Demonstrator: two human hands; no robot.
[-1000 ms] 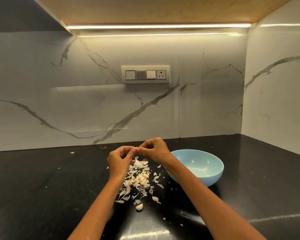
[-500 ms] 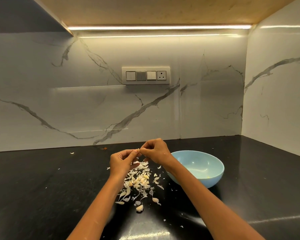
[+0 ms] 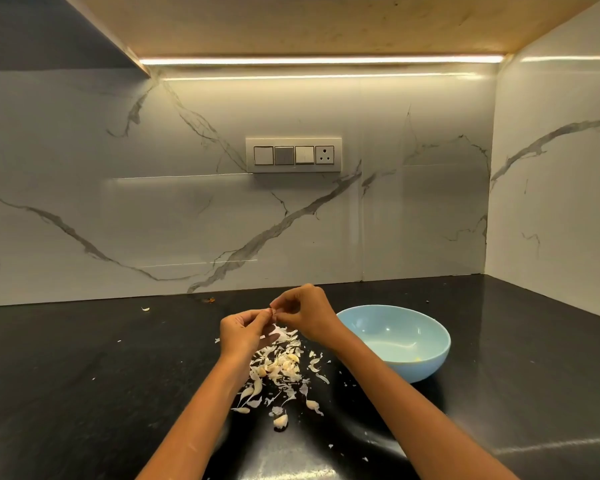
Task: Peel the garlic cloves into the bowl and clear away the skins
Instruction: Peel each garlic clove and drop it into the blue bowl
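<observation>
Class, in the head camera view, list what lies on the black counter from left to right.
Stray skin flake → left hand → right hand → blue bowl. The skin pile is left out: it lies below both hands.

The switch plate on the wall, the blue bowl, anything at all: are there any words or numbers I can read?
None: no words, numbers or brand marks can be read anywhere.
Switch plate: plain buttons and a socket, no lettering shows.
Blue bowl: plain, no label.
Black counter: only garlic skins, no writing.
</observation>
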